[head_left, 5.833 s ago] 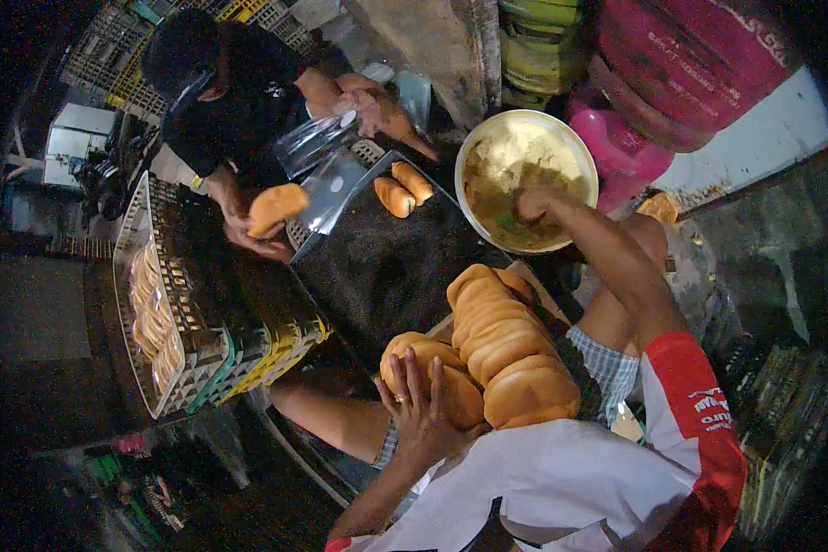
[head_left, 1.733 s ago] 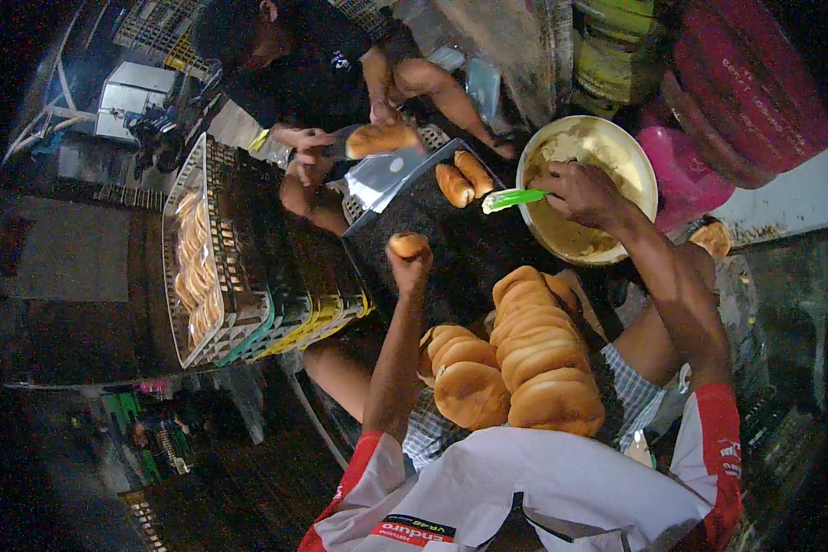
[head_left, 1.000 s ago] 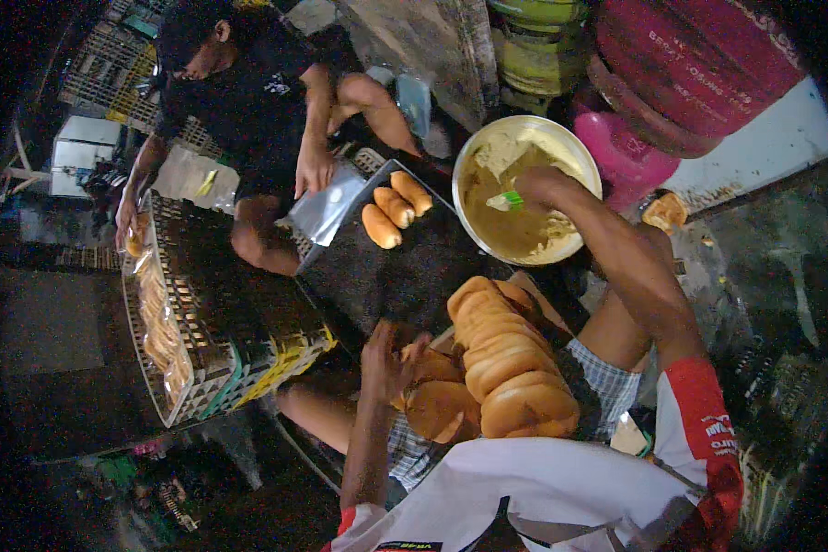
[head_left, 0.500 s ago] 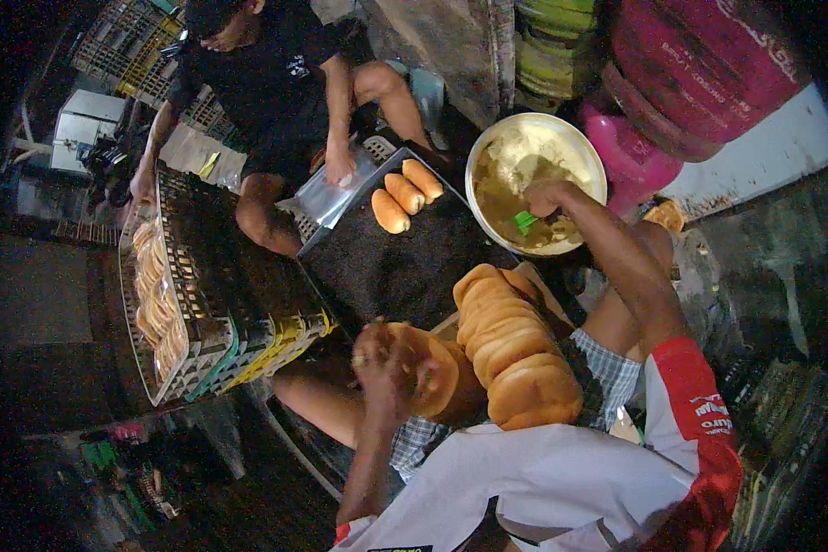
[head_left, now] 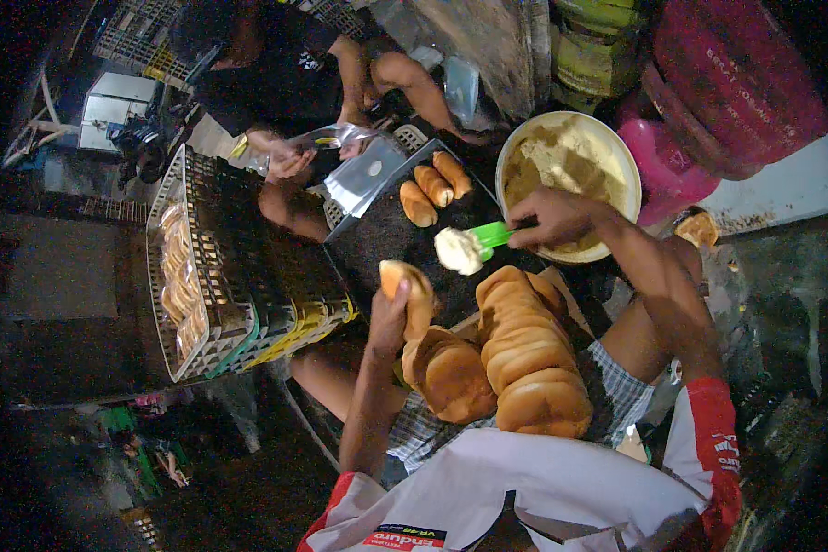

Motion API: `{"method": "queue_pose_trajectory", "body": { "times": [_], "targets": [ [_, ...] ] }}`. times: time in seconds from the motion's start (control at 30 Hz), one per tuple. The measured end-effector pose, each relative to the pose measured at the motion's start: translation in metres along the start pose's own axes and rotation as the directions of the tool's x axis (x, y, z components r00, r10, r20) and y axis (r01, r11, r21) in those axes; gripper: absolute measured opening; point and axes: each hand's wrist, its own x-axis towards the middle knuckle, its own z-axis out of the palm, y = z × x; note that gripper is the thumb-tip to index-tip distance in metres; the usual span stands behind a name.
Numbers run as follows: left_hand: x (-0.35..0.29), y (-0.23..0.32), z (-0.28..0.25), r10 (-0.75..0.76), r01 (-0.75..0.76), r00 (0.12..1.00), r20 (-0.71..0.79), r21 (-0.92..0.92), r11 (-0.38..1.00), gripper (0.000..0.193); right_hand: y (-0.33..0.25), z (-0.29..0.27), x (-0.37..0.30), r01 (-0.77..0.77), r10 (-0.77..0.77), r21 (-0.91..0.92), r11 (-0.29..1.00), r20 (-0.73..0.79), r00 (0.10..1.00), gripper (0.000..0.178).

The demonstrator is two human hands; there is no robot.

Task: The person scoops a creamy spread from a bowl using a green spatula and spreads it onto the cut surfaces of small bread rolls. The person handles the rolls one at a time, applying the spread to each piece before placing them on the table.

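1. Bun (head_left: 412, 296) in the head view: the left hand (head_left: 391, 317) is closed around this split golden roll and lifts it just above the near edge of the dark tray (head_left: 386, 244).
2. Right hand (head_left: 552, 219) grips a green spatula (head_left: 488, 239); its tip, loaded with a pale lump of filling (head_left: 457, 250), hangs over the tray just right of the bun, not yet touching it.
3. Beyond the tray's right end stands the wide bowl (head_left: 616, 156) of tan filling.
4. Three finished-looking rolls (head_left: 432, 189) lie at the tray's far end.
5. Many plain buns (head_left: 524, 359) remain stacked on the near side of the tray, so most work seems left.
6. Across the tray, another person's hands (head_left: 290, 161) handle a clear bag (head_left: 340, 138); a crate (head_left: 189, 276) of packed rolls sits left of the tray.
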Motion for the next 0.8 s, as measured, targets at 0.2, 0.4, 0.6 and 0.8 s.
{"method": "queue_pose_trajectory", "body": {
  "times": [0.2,0.4,0.6,0.8],
  "targets": [
    [0.025,0.000,0.070,-0.080,0.159,0.986,0.149,-0.657,0.737,0.066,0.035,0.064,0.027,0.302,-0.395,-0.487,0.819,-0.097,0.914,0.021],
    [0.047,-0.055,0.029,-0.211,0.162,0.976,0.044,-0.795,0.585,0.045,-0.003,0.072,0.027,0.143,-0.284,-0.734,0.664,-0.070,0.956,0.028],
    [0.040,-0.052,0.029,-0.120,0.025,0.989,-0.081,-0.722,0.691,0.038,0.007,0.082,0.032,0.108,-0.400,-0.831,0.546,-0.146,0.905,0.031],
    [0.068,-0.060,-0.001,-0.038,-0.082,0.991,-0.130,-0.803,0.591,0.043,0.003,0.042,0.000,0.052,-0.238,-0.731,0.680,-0.154,0.959,0.027]
  ]
}}
